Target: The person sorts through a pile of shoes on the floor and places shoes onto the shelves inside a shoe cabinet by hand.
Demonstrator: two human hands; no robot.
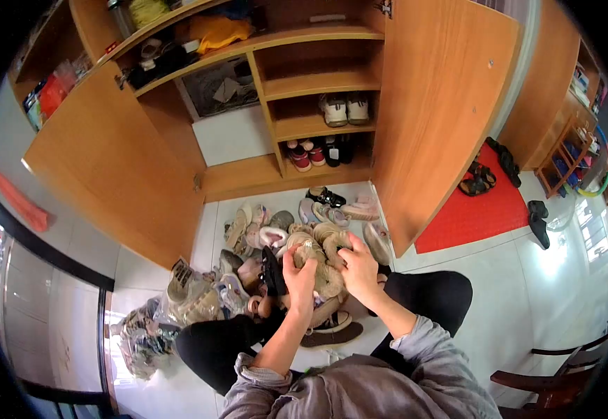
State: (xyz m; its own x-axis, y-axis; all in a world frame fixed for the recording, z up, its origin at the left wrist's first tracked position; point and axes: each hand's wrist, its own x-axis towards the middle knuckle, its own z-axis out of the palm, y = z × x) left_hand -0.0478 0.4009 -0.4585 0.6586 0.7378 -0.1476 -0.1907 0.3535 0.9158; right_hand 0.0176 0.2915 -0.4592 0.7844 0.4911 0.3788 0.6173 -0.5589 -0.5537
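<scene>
My left hand (pixel 300 279) and my right hand (pixel 357 267) are closed on a pair of fluffy beige shoes (pixel 328 278), one hand at each side. The shoes are above a pile of mixed shoes on the tiled floor. A black shoe (pixel 272 272) stands just left of my left hand. Below my hands lies a dark sneaker with a white rim (pixel 333 324).
An open wooden cabinet (pixel 318 82) ahead holds white sneakers (pixel 344 110) and red shoes (pixel 300 158). Its doors (pixel 101 167) stand wide at both sides. Bagged shoes (pixel 191 300) lie left; a red mat (pixel 468 213) with sandals and a wooden chair (pixel 548 380) are right.
</scene>
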